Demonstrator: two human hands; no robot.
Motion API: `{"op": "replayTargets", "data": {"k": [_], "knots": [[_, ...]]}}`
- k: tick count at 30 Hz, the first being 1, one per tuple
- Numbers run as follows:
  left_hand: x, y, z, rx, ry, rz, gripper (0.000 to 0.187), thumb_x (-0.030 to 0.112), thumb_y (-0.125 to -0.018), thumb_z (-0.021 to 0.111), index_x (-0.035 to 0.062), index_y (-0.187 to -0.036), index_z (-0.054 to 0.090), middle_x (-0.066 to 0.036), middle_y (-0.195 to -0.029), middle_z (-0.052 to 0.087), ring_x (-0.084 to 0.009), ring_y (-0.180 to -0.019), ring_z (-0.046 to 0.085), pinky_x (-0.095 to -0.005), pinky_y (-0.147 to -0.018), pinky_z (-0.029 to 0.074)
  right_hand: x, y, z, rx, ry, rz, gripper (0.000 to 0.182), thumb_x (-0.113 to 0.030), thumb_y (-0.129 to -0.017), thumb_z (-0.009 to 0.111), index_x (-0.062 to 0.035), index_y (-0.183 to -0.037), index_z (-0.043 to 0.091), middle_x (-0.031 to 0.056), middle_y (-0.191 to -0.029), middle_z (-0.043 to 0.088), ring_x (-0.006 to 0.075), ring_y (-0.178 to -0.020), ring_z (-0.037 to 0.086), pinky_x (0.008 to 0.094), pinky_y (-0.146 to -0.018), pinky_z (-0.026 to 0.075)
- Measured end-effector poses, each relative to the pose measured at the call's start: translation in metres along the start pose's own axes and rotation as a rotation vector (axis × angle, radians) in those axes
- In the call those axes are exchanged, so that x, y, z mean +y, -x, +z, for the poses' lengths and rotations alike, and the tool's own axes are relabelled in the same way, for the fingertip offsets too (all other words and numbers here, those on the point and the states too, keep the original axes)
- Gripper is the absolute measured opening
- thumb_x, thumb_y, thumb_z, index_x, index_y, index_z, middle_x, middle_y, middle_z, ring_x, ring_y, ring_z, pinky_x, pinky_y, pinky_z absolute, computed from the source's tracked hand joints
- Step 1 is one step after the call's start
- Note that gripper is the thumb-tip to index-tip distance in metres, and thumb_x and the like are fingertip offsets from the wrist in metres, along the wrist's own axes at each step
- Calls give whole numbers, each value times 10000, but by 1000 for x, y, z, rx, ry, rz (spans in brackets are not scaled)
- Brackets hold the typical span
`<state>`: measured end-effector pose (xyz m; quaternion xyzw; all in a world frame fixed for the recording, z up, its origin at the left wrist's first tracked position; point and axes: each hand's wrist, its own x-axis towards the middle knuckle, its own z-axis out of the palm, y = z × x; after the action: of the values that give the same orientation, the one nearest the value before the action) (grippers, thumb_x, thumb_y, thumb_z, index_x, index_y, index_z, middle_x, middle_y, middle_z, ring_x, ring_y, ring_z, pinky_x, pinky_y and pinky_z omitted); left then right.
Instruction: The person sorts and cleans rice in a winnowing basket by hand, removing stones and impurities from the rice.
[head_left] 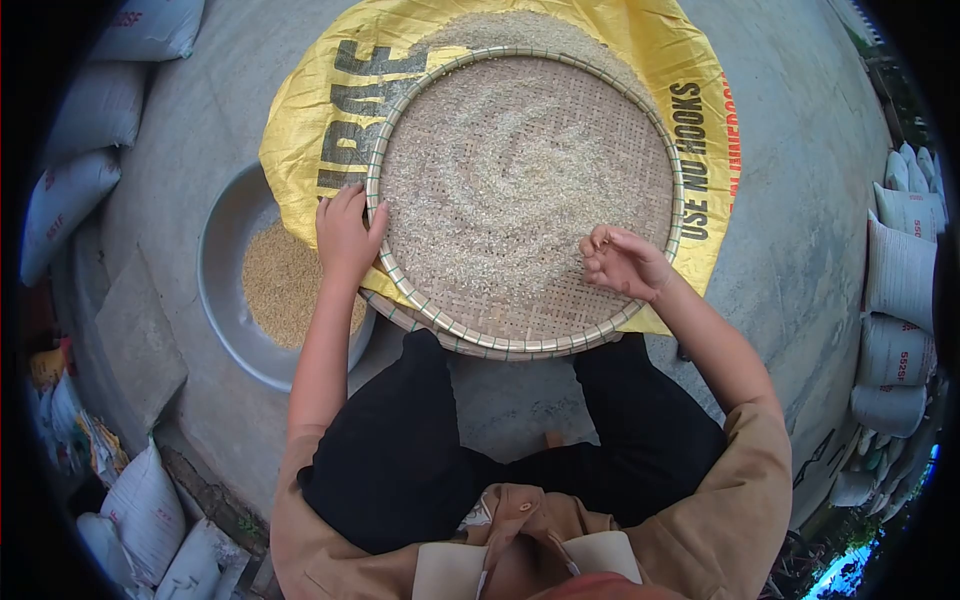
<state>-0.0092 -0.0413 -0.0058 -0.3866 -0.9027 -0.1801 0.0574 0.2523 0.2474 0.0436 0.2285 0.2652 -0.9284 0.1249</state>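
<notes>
A round woven bamboo winnowing tray (520, 351) lies in front of my knees, with pale rice grains (520, 180) spread over its weave. My left hand (345, 235) is at the tray's left rim, thumb on the edge and fingers apart beside it over a yellow woven sack (300, 130). Above the grains at the lower right, my right hand (625, 262) is turned partly palm up with its fingers curled together. Whatever those fingers hold, if anything, is too small to make out.
A grey metal basin (222, 310) with brown unhusked grain (285, 285) stands left of the tray, partly under the sack. More grain (530, 27) lies on the sack beyond the tray. Stuffed white sacks (900, 265) are stacked right, others (95, 110) left.
</notes>
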Motion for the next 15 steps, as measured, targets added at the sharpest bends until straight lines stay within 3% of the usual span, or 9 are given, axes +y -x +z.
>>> {"op": "replayTargets", "data": {"k": [4, 6, 7, 8, 10, 11, 15], "knots": [[-1, 0, 1, 1, 3, 0, 335, 303, -821, 592, -9, -937, 628, -152, -1098, 607, -293, -1061, 543, -447, -976, 330, 1, -11, -20, 0, 77, 23, 225, -276, -917, 532, -80, -806, 525, 22, -778, 515, 102, -621, 464, 285, -617, 394], [-1, 0, 1, -1, 2, -2, 337, 304, -821, 591, -9, -939, 629, -151, -1100, 607, -293, -1064, 541, -447, -978, 329, 2, -16, -19, 234, 791, 227, 294, -310, -909, 550, -42, -794, 585, 0, -623, 499, 120, -600, 513, 279, -575, 415], [-1, 0, 1, -3, -2, -6, 339, 305, -823, 589, -9, -942, 630, -150, -1101, 607, -293, -1066, 540, -448, -980, 327, 8, -13, -11, 263, 1205, 91, 335, -338, -853, 627, -34, -715, 598, 22, -571, 516, 147, -562, 518, 311, -550, 418], [0, 0, 1, -3, -5, -11, 341, 307, -824, 588, -9, -946, 630, -149, -1101, 607, -294, -1068, 539, -449, -981, 325, 11, -9, -3, 262, 1206, 93, 335, -338, -853, 627, -34, -715, 598, 22, -571, 516, 147, -562, 518, 311, -550, 418], [2, 0, -2, -10, 3, -18, 343, 309, -825, 586, -8, -949, 631, -149, -1102, 607, -294, -1071, 538, -451, -984, 323, 12, -4, 11, 255, 1616, 5, 281, -309, -787, 689, -43, -731, 620, 79, -658, 589, 214, -621, 573, 344, -605, 449], [2, 0, -2, -17, 11, -22, 345, 310, -826, 585, -7, -952, 632, -149, -1103, 607, -294, -1075, 537, -452, -986, 321, 17, -3, 6, 222, 1751, -114, 178, -241, -750, 704, -78, -787, 643, 106, -761, 617, 268, -727, 606, 364, -658, 473], [1, 0, -1, -6, 3, -23, 347, 314, -824, 587, -5, -952, 632, -149, -1105, 607, -293, -1080, 535, -452, -989, 320, 23, -6, 1, 172, 1808, -215, 146, -202, -746, 689, -81, -814, 640, 100, -820, 623, 285, -790, 605, 386, -696, 482]]}}
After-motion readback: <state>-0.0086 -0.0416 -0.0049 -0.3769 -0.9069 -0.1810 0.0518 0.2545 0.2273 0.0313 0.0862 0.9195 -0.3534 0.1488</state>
